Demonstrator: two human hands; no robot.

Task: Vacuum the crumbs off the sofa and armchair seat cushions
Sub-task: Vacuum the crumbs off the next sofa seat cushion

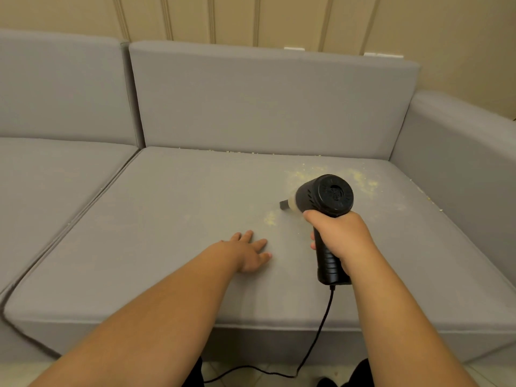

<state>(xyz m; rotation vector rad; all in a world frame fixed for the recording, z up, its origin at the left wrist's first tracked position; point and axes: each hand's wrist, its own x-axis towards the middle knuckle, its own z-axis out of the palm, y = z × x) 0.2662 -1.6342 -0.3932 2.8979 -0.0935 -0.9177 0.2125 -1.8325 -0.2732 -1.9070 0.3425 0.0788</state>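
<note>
Grey sofa cushion (173, 208) | right grip (339, 241) holds vacuum (325, 202), crumbs (270, 218) just left | left grip (250, 254) flat, wide

Handheld vacuum (324, 202) above crumbed seat cushion (173, 219)

Left hand (252, 254) flat on the seat cushion (167, 219), handheld vacuum (325, 210) just to its right in the right hand (339, 238). Crumbs (270, 218) sit ahead of the nozzle, more behind it toward the backrest (265, 101), armrest (460, 152) far right
</note>
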